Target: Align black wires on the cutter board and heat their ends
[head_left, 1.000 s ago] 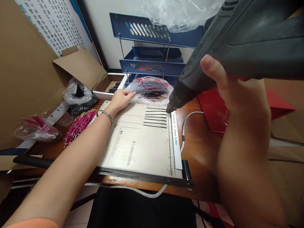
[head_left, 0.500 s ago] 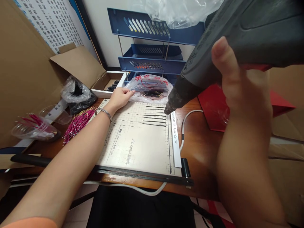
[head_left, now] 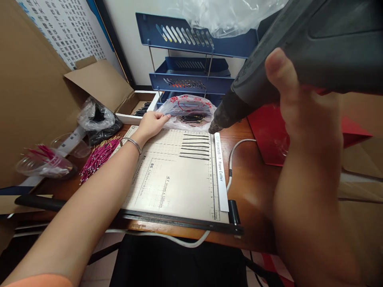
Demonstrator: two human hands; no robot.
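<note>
In my right hand is a large dark tool with a tapered nozzle, its tip just over the upper right edge of a paper cutter board. Several thin black strips lie side by side on the board, left of the printed ruler. My left hand rests at the board's far edge, fingers pinched at the rim of a clear plastic bag with red print. Dark pieces with gold-coloured ends lie inside the bag. A silver bangle is on my left wrist.
Blue tiered trays stand behind. At the left are magenta sticks, a plastic cup, a grey plastic bag and an open box. A red item and a white cable are at the right.
The tool's nozzle tip has moved slightly up and right, away from the ends of the strips. My left hand holds nearly the same place at the bag.
</note>
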